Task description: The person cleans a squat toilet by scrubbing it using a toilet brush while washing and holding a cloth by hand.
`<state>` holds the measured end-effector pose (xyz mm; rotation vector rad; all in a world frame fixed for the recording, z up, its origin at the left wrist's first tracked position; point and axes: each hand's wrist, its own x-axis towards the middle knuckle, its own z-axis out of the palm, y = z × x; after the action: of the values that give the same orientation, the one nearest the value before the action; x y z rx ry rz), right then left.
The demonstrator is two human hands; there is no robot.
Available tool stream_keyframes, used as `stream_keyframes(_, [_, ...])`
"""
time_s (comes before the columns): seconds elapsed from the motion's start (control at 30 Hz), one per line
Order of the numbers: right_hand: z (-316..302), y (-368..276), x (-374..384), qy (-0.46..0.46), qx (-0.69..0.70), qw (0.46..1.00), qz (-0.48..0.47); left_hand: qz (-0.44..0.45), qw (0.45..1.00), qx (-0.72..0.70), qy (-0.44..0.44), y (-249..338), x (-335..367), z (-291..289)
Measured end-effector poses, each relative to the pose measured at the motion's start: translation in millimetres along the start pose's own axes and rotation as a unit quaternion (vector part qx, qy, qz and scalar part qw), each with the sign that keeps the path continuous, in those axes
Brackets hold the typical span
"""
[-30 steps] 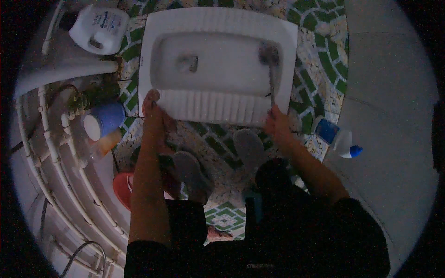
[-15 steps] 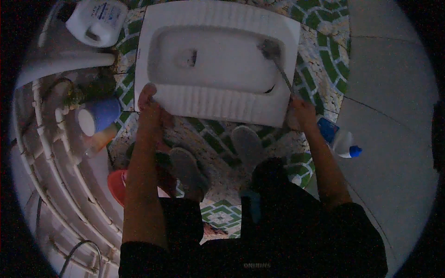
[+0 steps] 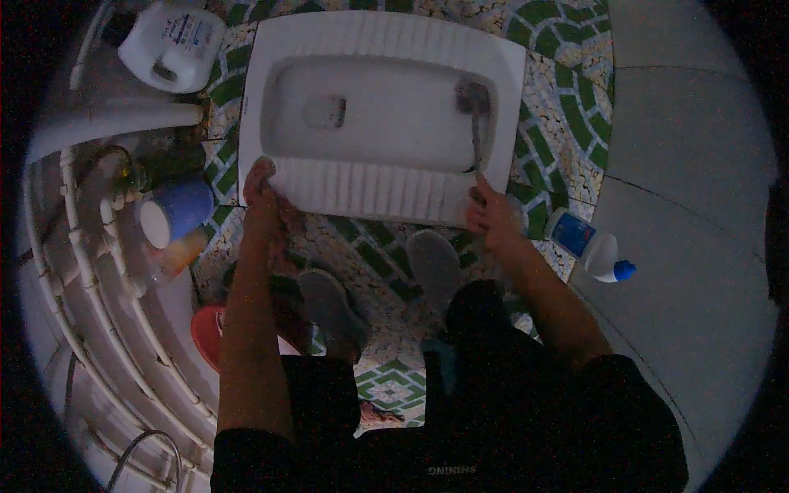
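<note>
A white squat toilet (image 3: 386, 197) with ribbed foot rests is set in the patterned floor. My right hand (image 3: 493, 218) is closed around the handle of a toilet brush (image 3: 476, 131), just in front of the toilet's near edge. The brush's dark head rests inside the right end of the bowl. My left hand (image 3: 261, 185) is at the near left corner of the toilet, its fingers curled. A pinkish, blurred shape hangs by that wrist; whether the hand grips anything is too dim to make out.
On the left are a white jug (image 3: 177, 53), a blue tub (image 3: 179, 212), an orange-tinted container (image 3: 182, 253), wall pipes (image 3: 86, 246) and a red basin (image 3: 207, 333). A blue-capped white bottle (image 3: 608, 259) lies at right. My slippered feet (image 3: 434, 261) stand near the toilet.
My right hand has moved left with the brush, whose handle now stands more upright in view. The brush head stays at the bowl's right end. My left hand has hardly moved.
</note>
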<state>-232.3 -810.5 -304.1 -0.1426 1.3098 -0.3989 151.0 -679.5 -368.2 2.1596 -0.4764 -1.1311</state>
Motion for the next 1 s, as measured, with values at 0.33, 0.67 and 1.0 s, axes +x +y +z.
stream_keyframes(0.33, [-149,29,102,-0.063,-0.468,0.752,-0.460,0.101,0.993,-0.064,0.014,2,11,15])
stream_keyframes(0.67, [-26,2,20,-0.038,0.023,0.999,0.004,0.312,0.949,-0.025,0.046,-14,12,9])
stream_keyframes(1.0, [-46,-6,23,0.129,-0.206,0.968,-0.067,-0.166,0.922,-0.350,0.009,39,-23,20])
